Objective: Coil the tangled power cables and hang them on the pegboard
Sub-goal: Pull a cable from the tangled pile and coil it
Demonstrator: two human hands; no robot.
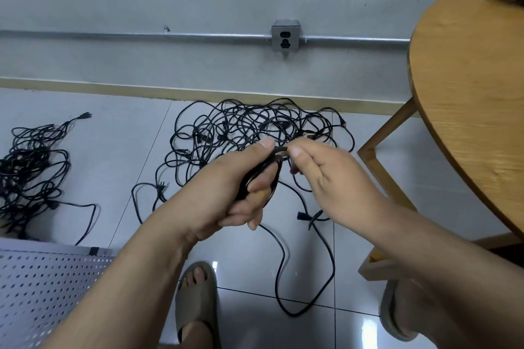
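Both hands meet in the middle of the head view. The left hand (241, 195) is curled round a small bundle of loops of 1 black cable (262, 168), thumb on top. The right hand (329, 176) pinches the same cable between thumb and forefinger just beside the left thumb, its other fingers loosely bent. From the hands the rest of that cable drops to the floor (113, 150) and trails back toward the person in a long slack loop, so this coil looks only part wound. Beyond the hands, near the wall, lies the main tangled pile (255, 125), with several plugs showing in it. Well to the left of the left hand lies a second pile (31, 167), just as knotted. The pegboard (42, 286) sits below and left of the left hand, and the part in view carries no coil. A round wooden tabletop (467, 93) stands to the right of the right hand. The task seems at an early stage: 1 cable in work, 2 heaps left to sort, and nothing visibly hung.
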